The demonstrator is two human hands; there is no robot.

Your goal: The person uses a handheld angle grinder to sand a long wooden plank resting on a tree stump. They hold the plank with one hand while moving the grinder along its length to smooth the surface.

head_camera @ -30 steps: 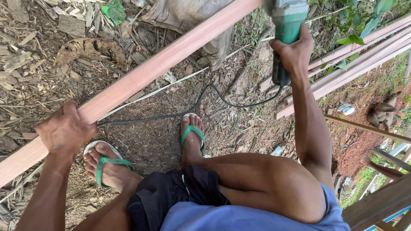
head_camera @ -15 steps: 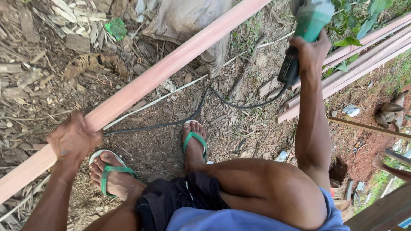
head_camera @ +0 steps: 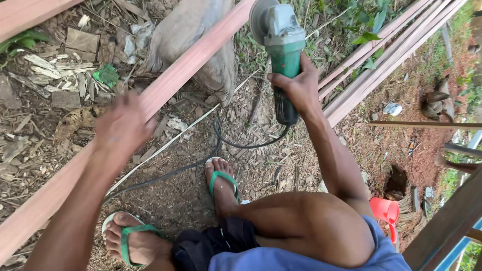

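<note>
A long reddish wooden plank [head_camera: 191, 65] runs diagonally from the lower left to the upper middle, raised above the ground. My left hand [head_camera: 123, 125] lies blurred on the plank, palm down on its top face. My right hand [head_camera: 296, 88] grips the dark handle of a green angle grinder [head_camera: 281, 40]; the grinder's disc sits right by the plank's upper part. The grinder's black cable [head_camera: 236, 143] loops down across the ground past my feet in green sandals [head_camera: 221, 178].
Wood chips and scraps [head_camera: 45, 85] cover the ground at left. A grey sack [head_camera: 201, 25] lies under the plank. More reddish planks [head_camera: 381, 55] are stacked at the right. A red plastic jug [head_camera: 385, 211] and a wooden frame [head_camera: 442, 226] stand at lower right.
My left hand has slid up along the plank toward the grinder. The grinder and my right hand now sit closer to the plank, and the view has shifted.
</note>
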